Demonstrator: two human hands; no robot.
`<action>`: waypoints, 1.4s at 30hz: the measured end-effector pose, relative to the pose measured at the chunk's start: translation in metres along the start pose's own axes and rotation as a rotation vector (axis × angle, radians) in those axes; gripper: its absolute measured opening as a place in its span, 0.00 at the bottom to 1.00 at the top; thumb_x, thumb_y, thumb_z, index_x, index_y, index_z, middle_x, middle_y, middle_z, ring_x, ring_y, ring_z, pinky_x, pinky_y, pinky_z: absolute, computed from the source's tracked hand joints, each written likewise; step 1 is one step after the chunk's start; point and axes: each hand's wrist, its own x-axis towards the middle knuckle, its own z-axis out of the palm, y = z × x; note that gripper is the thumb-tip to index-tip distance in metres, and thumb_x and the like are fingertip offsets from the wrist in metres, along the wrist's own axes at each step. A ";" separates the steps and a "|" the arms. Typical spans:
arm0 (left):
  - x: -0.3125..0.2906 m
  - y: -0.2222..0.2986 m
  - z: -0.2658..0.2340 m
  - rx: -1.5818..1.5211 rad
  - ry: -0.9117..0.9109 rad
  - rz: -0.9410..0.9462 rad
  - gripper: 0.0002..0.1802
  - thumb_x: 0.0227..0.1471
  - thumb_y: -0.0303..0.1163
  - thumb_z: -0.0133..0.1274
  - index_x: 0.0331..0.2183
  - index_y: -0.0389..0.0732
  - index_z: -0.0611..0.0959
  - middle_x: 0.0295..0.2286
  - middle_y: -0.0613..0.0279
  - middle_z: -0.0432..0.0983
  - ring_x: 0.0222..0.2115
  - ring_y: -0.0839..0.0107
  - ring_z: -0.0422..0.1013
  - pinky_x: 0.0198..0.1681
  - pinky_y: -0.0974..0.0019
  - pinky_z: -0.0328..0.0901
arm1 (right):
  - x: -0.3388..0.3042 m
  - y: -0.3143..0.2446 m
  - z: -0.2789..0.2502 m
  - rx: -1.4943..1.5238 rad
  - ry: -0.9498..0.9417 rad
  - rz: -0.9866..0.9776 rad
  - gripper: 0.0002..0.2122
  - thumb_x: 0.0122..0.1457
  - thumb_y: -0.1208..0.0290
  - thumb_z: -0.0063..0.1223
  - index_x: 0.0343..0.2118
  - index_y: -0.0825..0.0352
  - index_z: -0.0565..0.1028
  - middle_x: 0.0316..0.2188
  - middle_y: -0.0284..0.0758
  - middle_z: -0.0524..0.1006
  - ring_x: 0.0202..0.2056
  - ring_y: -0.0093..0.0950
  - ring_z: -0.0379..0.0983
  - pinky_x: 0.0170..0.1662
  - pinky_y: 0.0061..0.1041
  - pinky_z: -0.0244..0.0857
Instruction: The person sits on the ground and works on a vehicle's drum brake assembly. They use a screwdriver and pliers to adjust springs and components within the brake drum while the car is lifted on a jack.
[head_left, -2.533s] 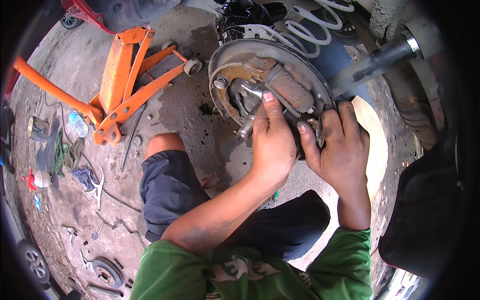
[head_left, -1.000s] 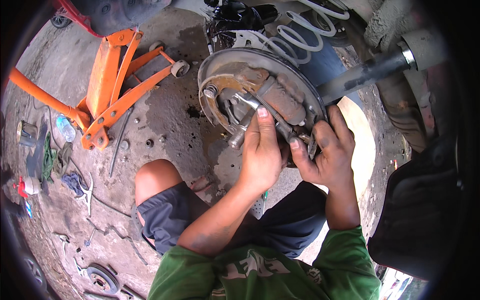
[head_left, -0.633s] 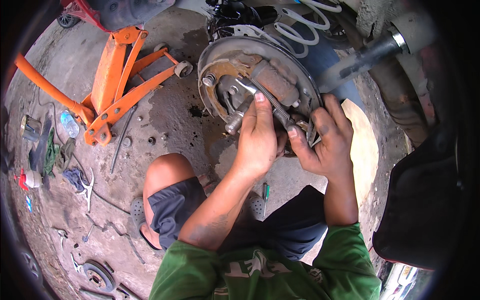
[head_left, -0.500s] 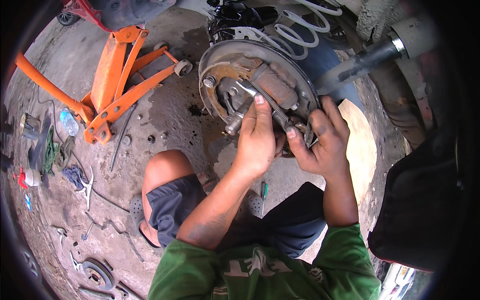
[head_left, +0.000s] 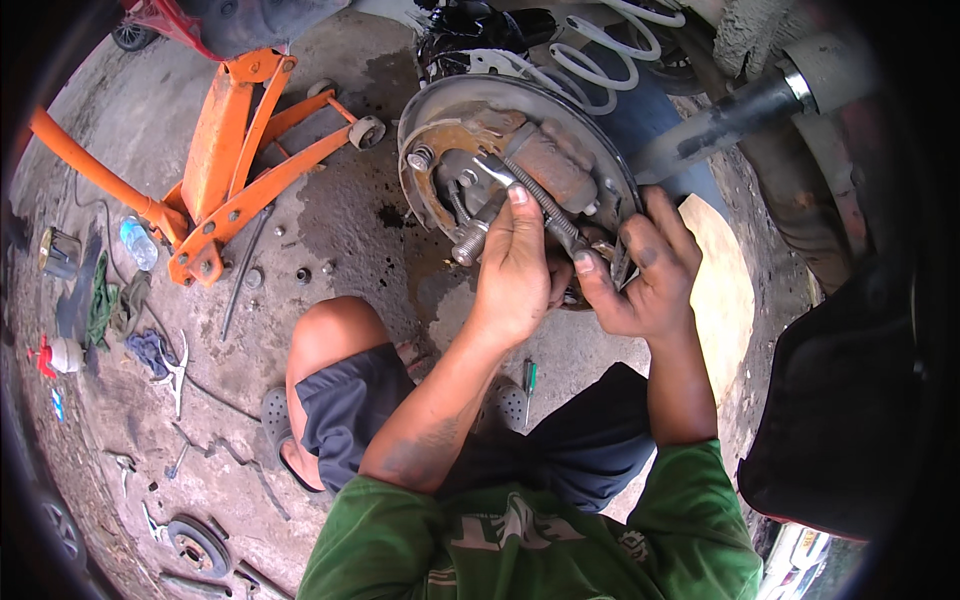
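In front of me is a drum brake assembly (head_left: 450, 205) with a round, rusty backing plate. My left hand (head_left: 512, 285) is closed round a forked metal adjuster strut (head_left: 492, 168), thumb pressed along it. A long coil spring (head_left: 538, 195) runs beside the strut, down toward my right thumb. My right hand (head_left: 652, 275) grips the edge of a curved brake shoe (head_left: 621, 262) at the plate's lower right, its thumb against the spring's lower end. Below the left side of the plate, a short threaded spring piece (head_left: 468, 246) sticks out. My fingers hide the parts beneath.
An orange floor jack (head_left: 215, 170) stands to the left. On the concrete lie a green-handled screwdriver (head_left: 529, 378), locking pliers (head_left: 176, 372), a water bottle (head_left: 138, 244), rags (head_left: 100, 305) and a brake drum (head_left: 197, 546). A white suspension coil (head_left: 610, 55) rises behind the plate.
Both hands keep nearly the same hold on the strut and shoe. The right thumb has shifted very slightly at the spring's lower end.
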 end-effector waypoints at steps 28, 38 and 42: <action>-0.010 0.008 0.011 -0.152 0.246 -0.157 0.24 0.66 0.53 0.37 0.36 0.41 0.74 0.19 0.70 0.63 0.15 0.81 0.59 0.15 0.75 0.53 | 0.004 -0.018 0.002 -0.225 0.013 0.159 0.16 0.47 0.58 0.65 0.25 0.65 0.72 0.30 0.40 0.71 0.23 0.33 0.73 0.22 0.30 0.67; -0.010 0.005 -0.024 -0.076 -0.290 -0.073 0.22 0.63 0.39 0.49 0.52 0.37 0.63 0.30 0.60 0.72 0.19 0.76 0.66 0.18 0.75 0.60 | 0.002 -0.024 -0.002 -0.331 -0.056 0.229 0.15 0.45 0.56 0.66 0.24 0.64 0.75 0.29 0.39 0.69 0.18 0.30 0.69 0.18 0.28 0.64; -0.008 0.000 -0.026 -0.189 -0.359 -0.089 0.28 0.65 0.28 0.42 0.61 0.35 0.52 0.35 0.61 0.71 0.19 0.84 0.63 0.16 0.79 0.58 | 0.003 -0.029 -0.003 -0.415 -0.103 0.266 0.16 0.46 0.54 0.65 0.24 0.63 0.75 0.28 0.39 0.69 0.17 0.29 0.69 0.16 0.27 0.63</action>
